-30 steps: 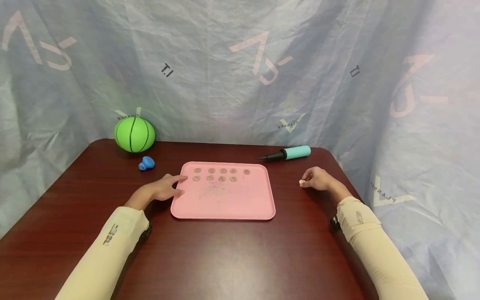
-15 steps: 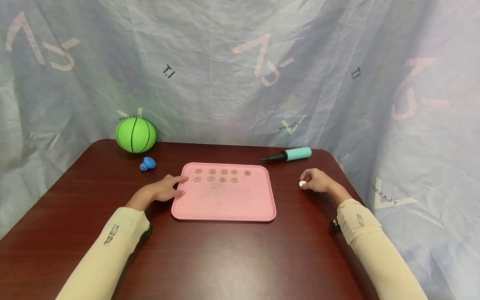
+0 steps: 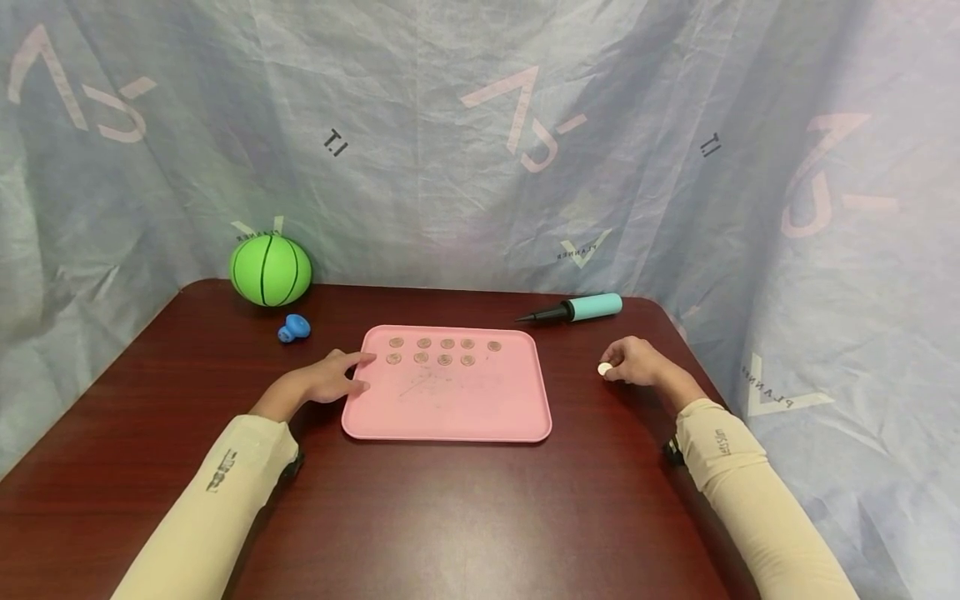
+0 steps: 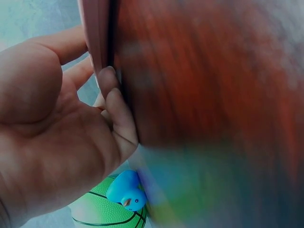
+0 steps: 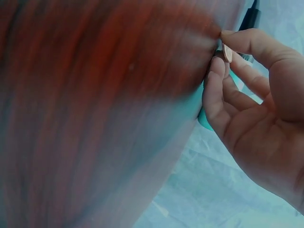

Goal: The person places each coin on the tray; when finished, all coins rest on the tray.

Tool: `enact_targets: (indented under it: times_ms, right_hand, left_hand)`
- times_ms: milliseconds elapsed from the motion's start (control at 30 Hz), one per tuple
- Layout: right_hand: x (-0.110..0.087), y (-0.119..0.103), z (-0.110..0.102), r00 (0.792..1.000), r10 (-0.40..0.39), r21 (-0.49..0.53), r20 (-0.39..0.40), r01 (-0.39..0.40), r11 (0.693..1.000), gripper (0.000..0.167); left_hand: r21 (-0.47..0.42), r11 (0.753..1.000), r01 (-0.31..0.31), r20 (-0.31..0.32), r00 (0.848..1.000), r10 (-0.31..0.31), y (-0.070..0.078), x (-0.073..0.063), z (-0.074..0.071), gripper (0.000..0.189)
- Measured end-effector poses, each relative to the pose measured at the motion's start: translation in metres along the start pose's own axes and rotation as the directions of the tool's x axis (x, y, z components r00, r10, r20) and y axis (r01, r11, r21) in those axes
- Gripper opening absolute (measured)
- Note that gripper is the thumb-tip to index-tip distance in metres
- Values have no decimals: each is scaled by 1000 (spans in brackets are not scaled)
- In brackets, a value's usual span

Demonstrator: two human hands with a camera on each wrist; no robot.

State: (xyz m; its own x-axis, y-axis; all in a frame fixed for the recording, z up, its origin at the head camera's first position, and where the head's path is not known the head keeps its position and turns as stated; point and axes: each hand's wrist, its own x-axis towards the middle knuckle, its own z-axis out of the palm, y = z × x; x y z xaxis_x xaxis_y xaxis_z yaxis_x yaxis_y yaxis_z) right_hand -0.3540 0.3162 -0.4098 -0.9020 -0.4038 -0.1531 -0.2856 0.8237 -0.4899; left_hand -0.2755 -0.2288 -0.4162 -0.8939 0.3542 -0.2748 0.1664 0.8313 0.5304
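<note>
A pink tray [image 3: 480,421] lies on the dark red-brown table, with several coins [image 3: 445,360] in two rows along its far part. At the tray's left edge my left hand [image 3: 327,377] holds the rim; the left wrist view shows fingers on both sides of it. Off to the right of the tray, my right hand [image 3: 633,362] pinches a coin [image 3: 604,368] between thumb and fingers, low over the tabletop. In the right wrist view, that coin [image 5: 227,53] stands edge-up at the fingertips. Whether it touches the table I cannot tell.
A green ball [image 3: 270,270] sits at the table's back left, with a blue rubber duck [image 4: 127,191] in front of it. Behind the tray, to the right, lies a teal and black hand pump [image 3: 592,307]. Grey printed cloth [image 3: 420,167] hangs around the table.
The coin in my right fingers has turned, showing more of its bright face. My left hand and the tray stay in place; the view shifts slightly.
</note>
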Motion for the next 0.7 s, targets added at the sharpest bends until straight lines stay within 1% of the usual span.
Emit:
enact_targets:
  times_ms: [133, 233, 467, 633, 700]
  right_hand:
    - [0, -1, 0, 1000, 2, -39, 5, -1, 999, 27]
    - [0, -2, 0, 1000, 15, -22, 26, -15, 1000, 30]
    - [-1, -4, -1, 1000, -2, 0, 30, 2, 1000, 21]
    - [0, -3, 1, 1000, -28, -65, 3, 28, 997, 17]
    - [0, -4, 2, 998, -54, -97, -16, 52, 994, 17]
  left_hand:
    - [0, 1000, -1, -5, 1000, 1, 0, 1, 0, 62]
    - [2, 1000, -5, -6, 1000, 5, 0, 1, 1, 62]
    - [-2, 1000, 6, -5, 1000, -6, 1, 2, 0, 63]
    - [0, 1000, 3, -5, 1000, -3, 0, 1, 0, 62]
    - [-2, 1000, 3, -5, 1000, -3, 0, 1, 1, 62]
